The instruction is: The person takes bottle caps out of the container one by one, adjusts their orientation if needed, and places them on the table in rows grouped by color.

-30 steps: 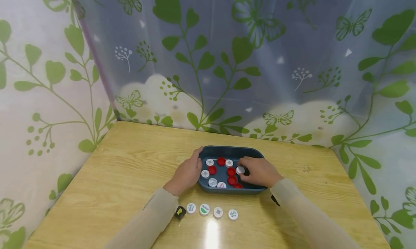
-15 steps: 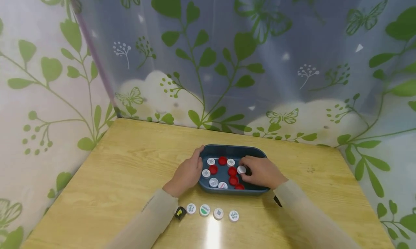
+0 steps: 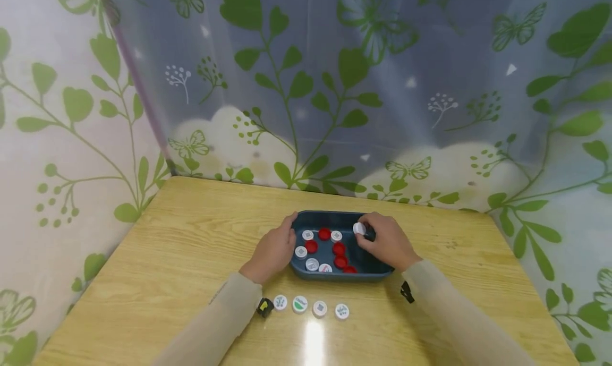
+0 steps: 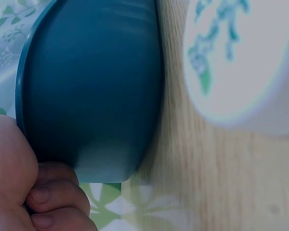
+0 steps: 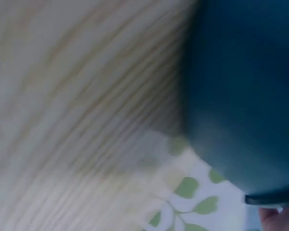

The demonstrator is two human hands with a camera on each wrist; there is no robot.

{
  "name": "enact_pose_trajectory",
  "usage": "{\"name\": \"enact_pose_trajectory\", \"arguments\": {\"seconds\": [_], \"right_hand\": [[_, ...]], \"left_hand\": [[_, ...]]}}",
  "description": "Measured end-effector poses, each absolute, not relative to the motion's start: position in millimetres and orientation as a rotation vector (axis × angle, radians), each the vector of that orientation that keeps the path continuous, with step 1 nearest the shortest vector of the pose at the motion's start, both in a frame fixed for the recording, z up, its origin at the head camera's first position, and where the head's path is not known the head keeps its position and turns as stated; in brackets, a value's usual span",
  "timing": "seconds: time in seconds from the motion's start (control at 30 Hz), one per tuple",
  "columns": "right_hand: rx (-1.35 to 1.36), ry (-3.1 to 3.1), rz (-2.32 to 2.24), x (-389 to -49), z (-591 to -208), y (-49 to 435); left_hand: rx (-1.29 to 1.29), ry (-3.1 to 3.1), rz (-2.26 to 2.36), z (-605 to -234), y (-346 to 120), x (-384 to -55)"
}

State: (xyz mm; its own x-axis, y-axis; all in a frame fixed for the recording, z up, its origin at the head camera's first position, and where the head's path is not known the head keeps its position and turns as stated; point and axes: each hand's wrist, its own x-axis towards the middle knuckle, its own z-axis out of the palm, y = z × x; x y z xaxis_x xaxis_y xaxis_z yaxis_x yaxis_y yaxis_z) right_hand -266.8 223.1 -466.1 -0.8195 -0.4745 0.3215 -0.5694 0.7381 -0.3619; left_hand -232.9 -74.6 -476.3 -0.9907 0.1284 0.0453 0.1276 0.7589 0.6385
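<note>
A dark teal oblong tub (image 3: 306, 275) stands on the wooden table. My left hand (image 3: 271, 252) grips its left end, with the thumb at the rim and the other fingers curled against the outside in the left wrist view. Over the tub's right part, my right hand (image 3: 389, 241) pinches a white bottle cap (image 3: 359, 228) between thumb and fingers. Several red bottle caps (image 3: 324, 233) and several white bottle caps (image 3: 312, 264) lie on the tub's floor. The right wrist view shows mainly the tub's outer wall (image 5: 245, 110) and the tabletop, with only fingertips at the rim.
In front of the tub, a row of printed white bottle caps (image 3: 299, 304) lies on the table (image 3: 205, 212). One printed cap (image 4: 241, 62) looms large in the left wrist view. A leaf-patterned curtain (image 3: 306, 90) hangs behind the table and at both sides.
My right hand has risen toward the tub's back right, bringing the white bottle cap up with it. The left hand keeps its hold on the tub.
</note>
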Motion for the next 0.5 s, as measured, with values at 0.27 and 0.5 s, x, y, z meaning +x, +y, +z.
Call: {"name": "enact_pose_trajectory", "arguments": {"seconds": [0.27, 0.5], "right_hand": [[1.046, -2.511, 0.682, -201, -440, 226], [1.257, -2.677, 0.367, -147, -460, 227]], "left_hand": [[0.204, 2.956, 1.020, -478, -74, -233], [0.229, 2.956, 1.011, -479, -73, -234]]}}
